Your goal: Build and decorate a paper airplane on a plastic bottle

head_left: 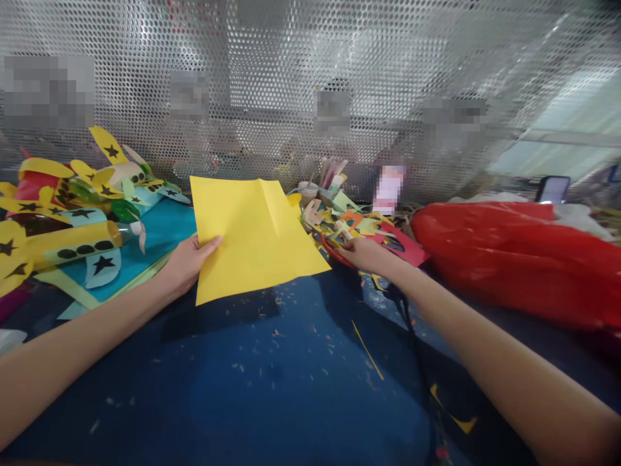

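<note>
Here, yellow paper (252,239) is between the left hand (190,262), pinching it, and right hand (363,252), grip unclear.

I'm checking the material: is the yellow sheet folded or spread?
Spread: the yellow sheet shows its broad face, slightly creased near the top, its edge in the left hand.

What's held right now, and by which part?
Left hand: yellow sheet, pinched at its left edge. Right hand: at the scrap pile; can't tell if it grips anything.

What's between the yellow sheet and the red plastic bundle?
In the head view, a pile of paper scraps, the right hand at its near edge.
</note>
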The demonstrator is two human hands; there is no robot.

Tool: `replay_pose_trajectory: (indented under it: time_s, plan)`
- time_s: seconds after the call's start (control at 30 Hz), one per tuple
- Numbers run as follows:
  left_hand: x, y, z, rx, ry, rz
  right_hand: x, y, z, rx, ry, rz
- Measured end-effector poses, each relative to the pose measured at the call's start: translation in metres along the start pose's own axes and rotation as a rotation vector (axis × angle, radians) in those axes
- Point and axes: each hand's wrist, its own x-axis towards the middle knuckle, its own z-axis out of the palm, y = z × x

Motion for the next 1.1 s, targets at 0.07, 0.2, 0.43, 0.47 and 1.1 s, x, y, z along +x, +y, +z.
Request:
replay_pose_trajectory:
  time_s: [0.07, 0.2, 0.43, 0.47, 1.1]
  plan:
    - [-0.001, 0.003, 0.001, -0.024, 0.031, 0.009, -0.003, -0.001, -0.001, 0.232, 0.008, 0.077]
    - [0.002, 0.007, 0.002, -0.104, 0.077, 0.133, -0.01, -0.011, 0.0, 0.898, 0.018, 0.084]
    - [0.018, 0.007, -0.009, -0.251, 0.161, 0.318, -0.023, -0.037, 0.0, 1.251, -0.042, -0.093]
    - [0.02, 0.008, -0.011, -0.276, 0.179, 0.324, -0.026, -0.042, 0.001, 1.235, -0.056, -0.084]
    - [0.007, 0.015, -0.003, -0.303, 0.185, 0.362, -0.086, -0.079, -0.005, 0.835, -0.348, -0.24]
